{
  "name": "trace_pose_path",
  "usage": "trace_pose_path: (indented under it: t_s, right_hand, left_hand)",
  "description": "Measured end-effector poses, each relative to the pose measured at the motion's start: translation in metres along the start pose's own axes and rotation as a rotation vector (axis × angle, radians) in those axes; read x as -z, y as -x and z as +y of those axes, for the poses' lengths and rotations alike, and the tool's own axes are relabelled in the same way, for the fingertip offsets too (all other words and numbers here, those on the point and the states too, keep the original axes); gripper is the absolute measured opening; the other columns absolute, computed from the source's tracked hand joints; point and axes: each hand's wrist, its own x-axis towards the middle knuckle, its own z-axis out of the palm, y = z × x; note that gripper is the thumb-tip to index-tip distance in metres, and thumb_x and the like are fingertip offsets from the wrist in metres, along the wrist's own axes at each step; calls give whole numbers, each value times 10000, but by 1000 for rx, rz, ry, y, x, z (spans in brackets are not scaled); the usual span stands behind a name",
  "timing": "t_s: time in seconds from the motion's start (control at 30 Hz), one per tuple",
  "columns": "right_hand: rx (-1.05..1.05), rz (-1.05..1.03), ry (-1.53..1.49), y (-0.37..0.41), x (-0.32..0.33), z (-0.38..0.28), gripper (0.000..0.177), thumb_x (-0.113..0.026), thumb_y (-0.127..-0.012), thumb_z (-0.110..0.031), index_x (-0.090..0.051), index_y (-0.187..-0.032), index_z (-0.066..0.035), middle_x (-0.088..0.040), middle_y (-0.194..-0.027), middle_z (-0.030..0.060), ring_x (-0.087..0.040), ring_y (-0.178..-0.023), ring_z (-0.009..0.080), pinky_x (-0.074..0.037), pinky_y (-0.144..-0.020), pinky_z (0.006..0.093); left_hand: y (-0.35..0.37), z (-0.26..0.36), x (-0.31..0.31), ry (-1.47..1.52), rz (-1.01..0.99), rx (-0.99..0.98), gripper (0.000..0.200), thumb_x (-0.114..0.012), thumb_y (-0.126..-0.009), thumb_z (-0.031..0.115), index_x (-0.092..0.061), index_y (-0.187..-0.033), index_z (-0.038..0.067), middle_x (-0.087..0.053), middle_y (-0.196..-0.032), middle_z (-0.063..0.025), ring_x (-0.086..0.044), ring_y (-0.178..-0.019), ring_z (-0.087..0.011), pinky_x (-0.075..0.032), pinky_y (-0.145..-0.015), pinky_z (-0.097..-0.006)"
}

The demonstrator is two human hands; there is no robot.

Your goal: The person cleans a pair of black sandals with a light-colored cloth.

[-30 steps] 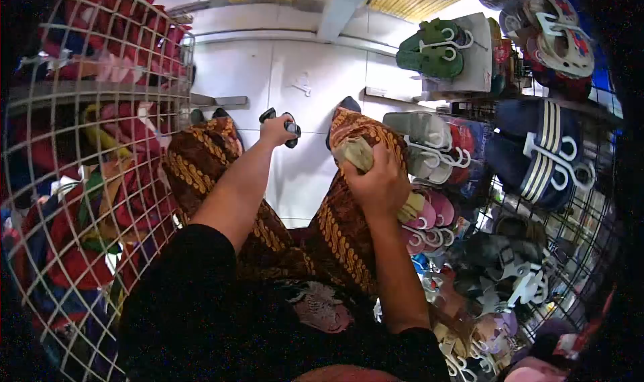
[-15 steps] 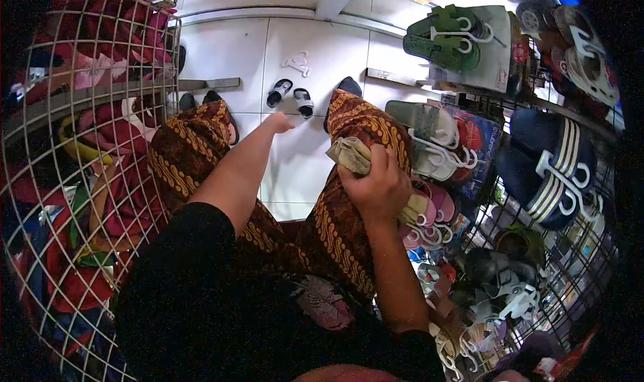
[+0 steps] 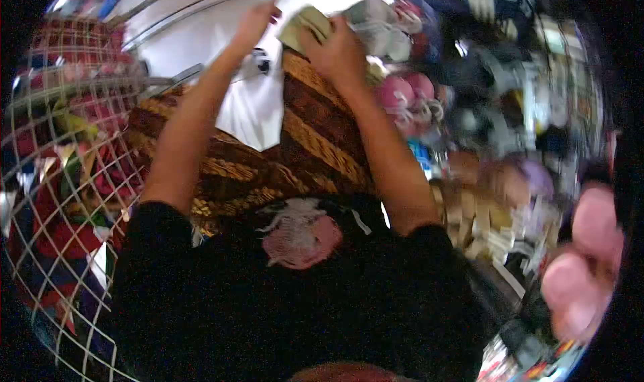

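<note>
It's a cramped shop aisle: a wire rack (image 3: 67, 181) stuffed with bright goods on one side, hanging sandals (image 3: 409, 93) smeared by blur on the other, and a white floor (image 3: 255, 107) between. The person's right hand (image 3: 335, 50) is raised, its fingers clamped over an olive-tan bundle (image 3: 303, 25) held up above the batik cloth (image 3: 315, 134) at the knees. The left hand (image 3: 258, 16) reaches up just beside the bundle's near edge; with the blur I cannot tell whether its fingers are closed on it or only touching. I'd say this wants a firm right-hand grip while the left takes the free edge squarely, kept clear of the sandal hooks close by.
</note>
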Motion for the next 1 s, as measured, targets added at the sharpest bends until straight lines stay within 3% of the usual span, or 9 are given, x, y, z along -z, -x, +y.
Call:
trace_pose_path:
  t_s: [0.1, 0.2, 0.27, 0.37, 0.57, 0.67, 0.77, 0.87, 1.0]
  right_hand:
    - [23, 244, -113, 20, 41, -11, 646, -693, -821, -501, -496, -1086, 54, -646, -909, 296, -638, -883, 500, -514, -783, 528]
    - [107, 369, -483, 57, 63, -22, 455, -601, -934, -314, -467, -1173, 49, -620, -1021, 307, -608, -984, 466, -480, -820, 468]
    - [-41, 392, -522, 85, 65, -18, 530, -614, -902, -380, -501, -1196, 46, -638, -1097, 255, -616, -1059, 378, -468, -916, 422]
    - [-20, 288, -605, 126, 74, 7, 600, -625, -900, -396, -450, -1273, 41, -510, -1218, 335, -512, -1156, 471, -418, -977, 499]
    - [222, 142, 31, 234, 94, 20, 488, -634, -901, -294, -494, -1273, -10, -473, -1290, 249, -446, -1210, 441, -373, -1031, 481]
    - [85, -24, 179, 277, 106, 58, 371, -631, -910, -256, -562, -1202, -37, -499, -1277, 213, -478, -1193, 407, -382, -1028, 469]
    - [-492, 78, 1, 333, 95, 142, 273, -594, -963, -238, -601, -1167, -56, -613, -1120, 135, -581, -1073, 265, -437, -962, 358]
    - [-1058, 273, -159, 394, 91, 232, 602, -714, -882, -359, -467, -1311, -16, -582, -1212, 168, -565, -1120, 292, -454, -952, 387]
    - [-880, 356, -54, 388, 126, 273, 810, -684, -875, -438, -286, -1477, -72, -383, -1485, 142, -400, -1312, 288, -293, -1102, 435]
  left_hand:
    - [24, 67, -35, 310, -123, -218, 631, -305, -1032, 530, -459, -1376, 25, -545, -1346, -126, -515, -1239, -227, -394, -1069, -401]
    - [108, 143, -60, 1307, -663, 187, 658, -411, -1000, 545, -399, -1419, 37, -494, -1393, -103, -484, -1257, -237, -391, -1071, -385]
    - [147, 168, -87, 1027, -290, 125, 662, -430, -986, 575, -479, -1360, 30, -558, -1316, -74, -525, -1192, -194, -434, -1008, -347]
    - [157, 177, -88, 539, -519, -143, 595, -572, -962, 477, -498, -1344, 27, -566, -1307, -62, -522, -1174, -155, -426, -1002, -317]
    - [156, 162, -86, 684, -629, -84, 459, -583, -973, 401, -585, -1207, 6, -676, -1061, -57, -636, -981, -153, -514, -885, -328]
    - [158, 170, -82, 1037, -532, 292, 469, -480, -1008, 438, -574, -1144, 0, -674, -1013, -121, -686, -905, -253, -574, -795, -408]
    - [156, 152, -77, 1094, -710, 449, 483, -459, -1010, 453, -558, -1164, 6, -670, -982, -130, -681, -886, -267, -568, -822, -409]
    - [159, 144, -84, 1044, -727, 555, 506, -457, -1001, 479, -552, -1183, 16, -670, -983, -134, -677, -885, -267, -559, -855, -412]
    - [153, 140, -83, 1103, -767, 610, 518, -449, -1000, 489, -558, -1177, 14, -671, -985, -138, -677, -889, -266, -560, -848, -414]
